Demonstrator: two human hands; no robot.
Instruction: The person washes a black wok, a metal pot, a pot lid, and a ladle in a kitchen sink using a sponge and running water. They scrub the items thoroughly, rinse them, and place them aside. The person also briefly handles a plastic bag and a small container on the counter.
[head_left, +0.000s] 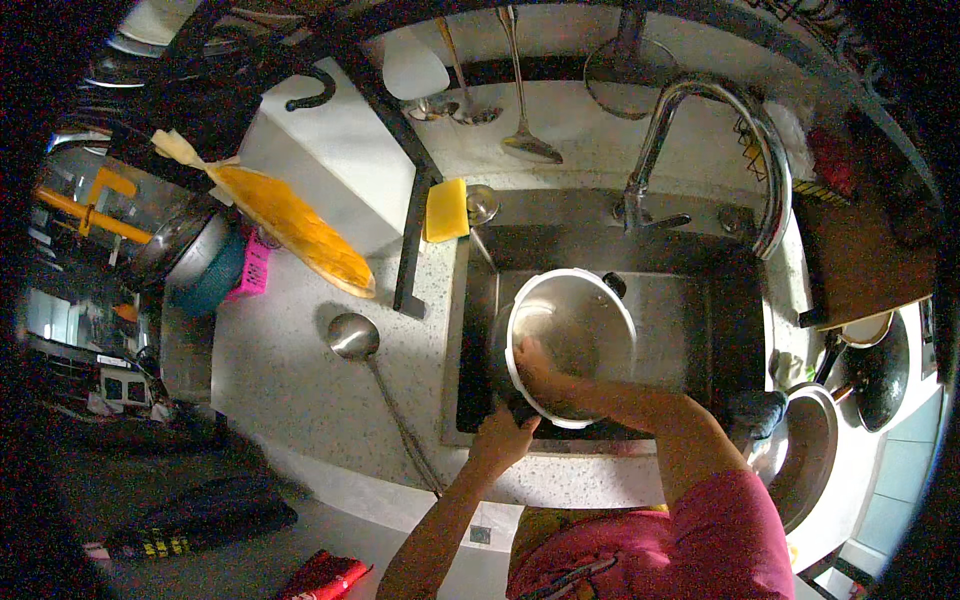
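Observation:
A metal pot (574, 337) with a pale rim, perhaps a pressure cooker body, is tilted in the stainless steel sink (667, 322), its mouth facing up. My left hand (501, 442) grips its dark handle at the near left side. Inside the pot is my right hand (536, 364), against the inner wall at the left; its fingers are partly blurred, and whether they hold anything cannot be told. A dark knob or short handle (614, 283) sticks out from the pot's far side. The chrome faucet (712, 82) arches over the back right of the sink.
Left of the sink, a metal ladle (354, 336) lies on the speckled countertop (292, 390). A yellow sponge (447, 210) sits at the sink's back left corner. Utensils, including a skimming ladle (531, 146), hang behind. A large metal pot (806, 457) and a wok (874, 382) stand at the right.

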